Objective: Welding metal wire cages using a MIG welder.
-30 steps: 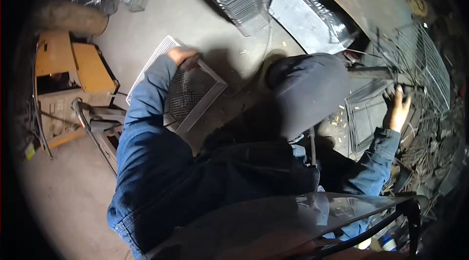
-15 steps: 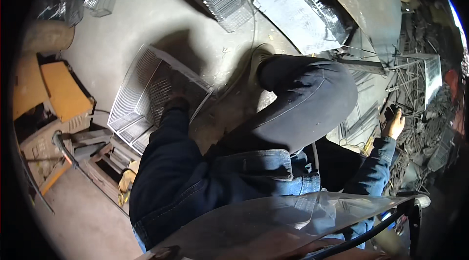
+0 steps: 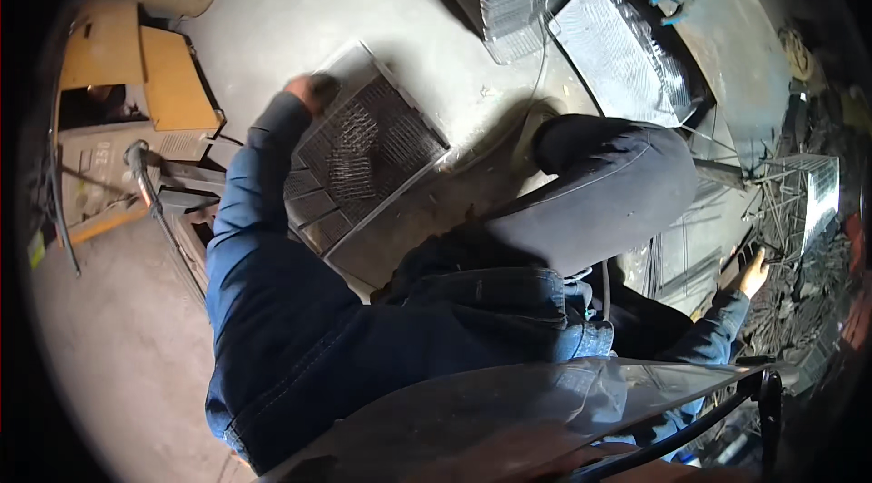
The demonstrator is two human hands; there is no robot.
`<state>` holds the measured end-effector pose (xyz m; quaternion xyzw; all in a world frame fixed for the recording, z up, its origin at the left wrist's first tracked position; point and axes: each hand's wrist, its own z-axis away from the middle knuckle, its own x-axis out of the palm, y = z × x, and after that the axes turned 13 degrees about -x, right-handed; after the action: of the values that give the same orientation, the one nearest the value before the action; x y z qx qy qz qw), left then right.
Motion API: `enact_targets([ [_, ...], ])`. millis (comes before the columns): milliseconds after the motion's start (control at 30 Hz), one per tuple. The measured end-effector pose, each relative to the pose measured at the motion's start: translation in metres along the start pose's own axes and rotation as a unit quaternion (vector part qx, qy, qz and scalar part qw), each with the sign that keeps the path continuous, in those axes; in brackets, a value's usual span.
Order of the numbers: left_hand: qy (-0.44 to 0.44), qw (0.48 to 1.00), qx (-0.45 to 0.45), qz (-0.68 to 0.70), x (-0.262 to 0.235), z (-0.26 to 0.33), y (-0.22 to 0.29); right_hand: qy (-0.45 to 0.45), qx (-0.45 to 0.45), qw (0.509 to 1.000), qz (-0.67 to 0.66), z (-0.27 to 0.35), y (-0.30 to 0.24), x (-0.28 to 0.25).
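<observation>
— Gripping what? Left hand (image 3: 307,91) is closed on the grille's (image 3: 371,154) top corner; the grille spreads below-right, over the floor (image 3: 300,11).
— And right hand (image 3: 752,272)?
— Among wire scraps (image 3: 799,247); grip unclear.

Head camera looks steeply down, close, over the person's lap.

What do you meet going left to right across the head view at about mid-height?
Yellow machine → left hand gripping a wire mesh grille → raised knee in grey trousers → right hand at the heap of wire rods.
</observation>
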<state>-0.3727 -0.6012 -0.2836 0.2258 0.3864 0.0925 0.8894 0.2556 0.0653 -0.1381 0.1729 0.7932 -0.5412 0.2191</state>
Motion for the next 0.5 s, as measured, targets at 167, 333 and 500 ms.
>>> enact_targets([
  [167,0.076,0.958,0.259,0.093,-0.041,0.083,0.208,0.108,-0.283,0.909,0.287,0.007,0.024,-0.034],
  [333,-0.099,0.913,0.337,0.209,0.014,0.109,0.371,0.023,-0.123,0.990,-0.069,0.095,-0.131,0.017],
  [500,-0.282,0.808,0.432,0.284,0.119,0.142,0.503,-0.167,-0.087,0.972,-0.141,0.134,-0.205,0.064],
])
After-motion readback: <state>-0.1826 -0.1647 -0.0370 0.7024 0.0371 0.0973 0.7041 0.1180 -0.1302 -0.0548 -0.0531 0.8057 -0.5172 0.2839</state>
